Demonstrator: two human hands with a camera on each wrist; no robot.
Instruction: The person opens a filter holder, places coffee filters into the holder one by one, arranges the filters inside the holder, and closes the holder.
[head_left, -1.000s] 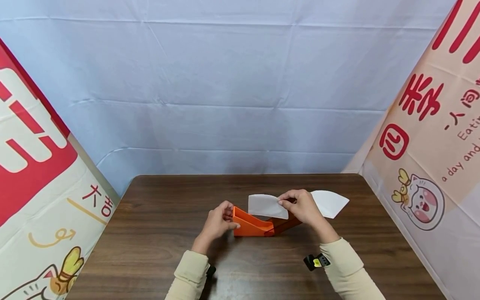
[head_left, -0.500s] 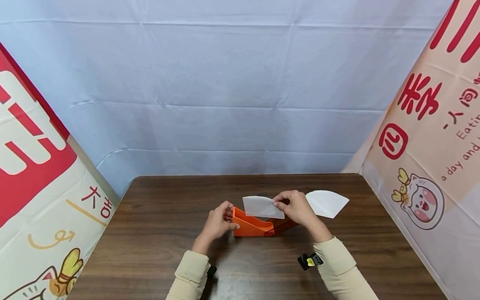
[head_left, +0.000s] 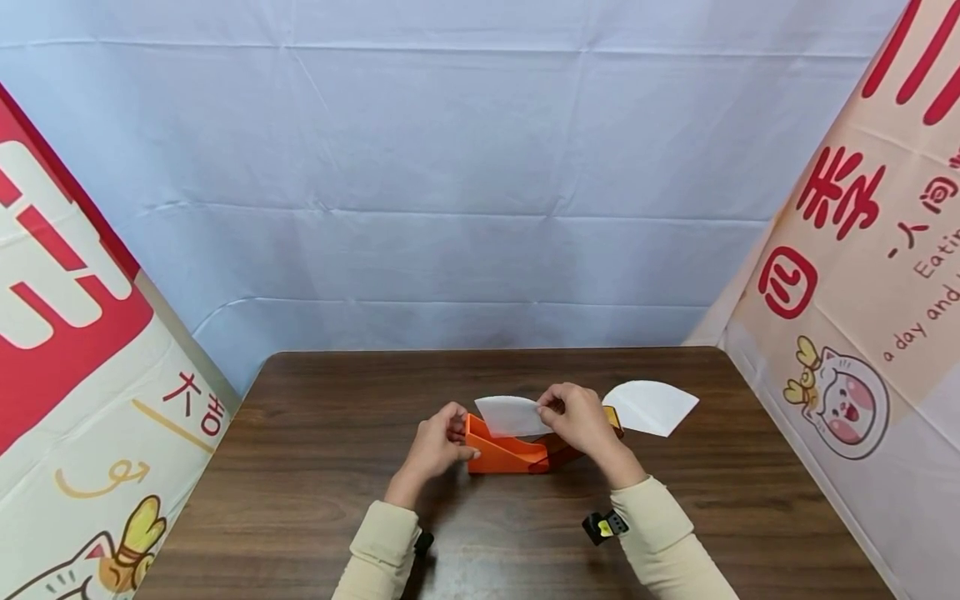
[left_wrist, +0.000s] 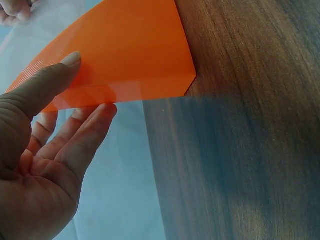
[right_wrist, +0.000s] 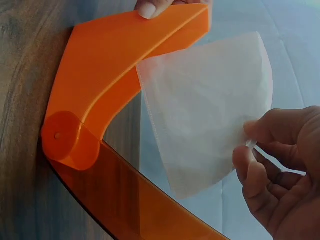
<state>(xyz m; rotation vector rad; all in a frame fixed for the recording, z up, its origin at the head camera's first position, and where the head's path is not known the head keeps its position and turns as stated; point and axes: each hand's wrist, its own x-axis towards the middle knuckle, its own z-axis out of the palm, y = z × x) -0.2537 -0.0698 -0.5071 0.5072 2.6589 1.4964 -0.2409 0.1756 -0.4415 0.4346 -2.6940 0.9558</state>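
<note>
While the left grip (head_left: 433,442) holds an orange box (head_left: 501,457), the right grip (head_left: 583,418) pinches thin, white, fan-shaped paper (right_wrist: 207,112).

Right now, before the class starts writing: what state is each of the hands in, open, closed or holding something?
Left hand: closed, gripping the orange box.
Right hand: closed, pinching one white paper.

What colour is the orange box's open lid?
The lid is see-through brownish amber; it shows best in the right wrist view.

“大吉” on the left banner (head_left: 82,400); “季”, “人间”, “Eatin” and “a day and” on the right banner (head_left: 855,258)
</note>
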